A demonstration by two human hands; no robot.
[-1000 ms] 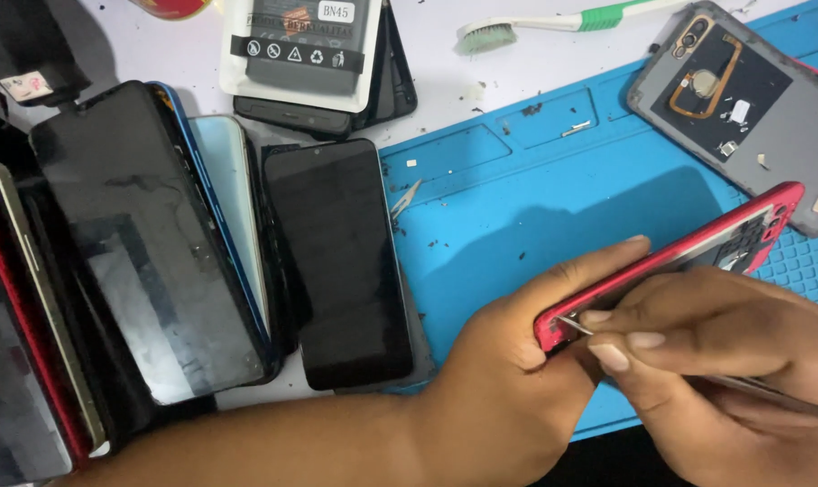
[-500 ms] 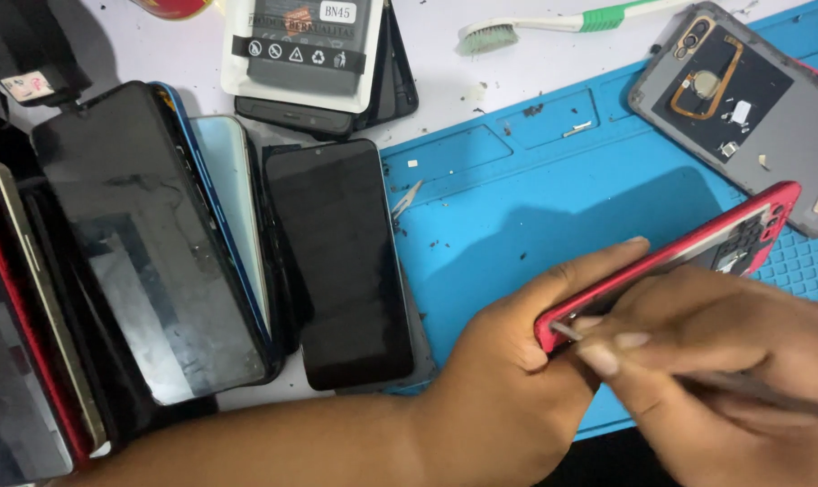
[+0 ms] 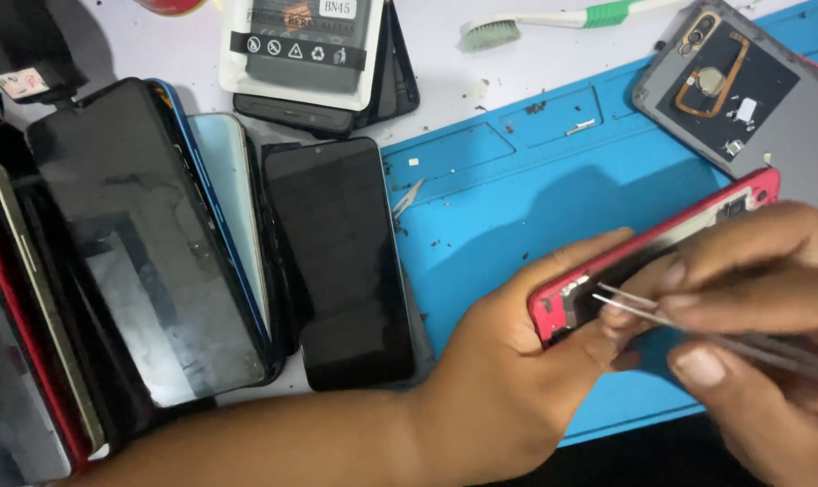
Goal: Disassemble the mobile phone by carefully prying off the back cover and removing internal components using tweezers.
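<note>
My left hand (image 3: 508,370) grips a red-framed opened phone (image 3: 661,243), tilted up on its edge above the blue work mat (image 3: 517,189). My right hand (image 3: 752,334) pinches thin metal tweezers (image 3: 697,329), whose tips reach into the phone's lower corner near my left thumb. The right hand hides much of the phone's inside.
Several phones and dark screens (image 3: 346,261) lie in a row at the left. A grey phone back cover (image 3: 743,99) rests at the mat's top right. A packaged battery (image 3: 300,45) and a green-handled toothbrush (image 3: 553,22) lie on the white table behind.
The tweezer tips have shifted slightly inside the phone's corner and my right fingers have adjusted; the left hand keeps its grip on the phone.
</note>
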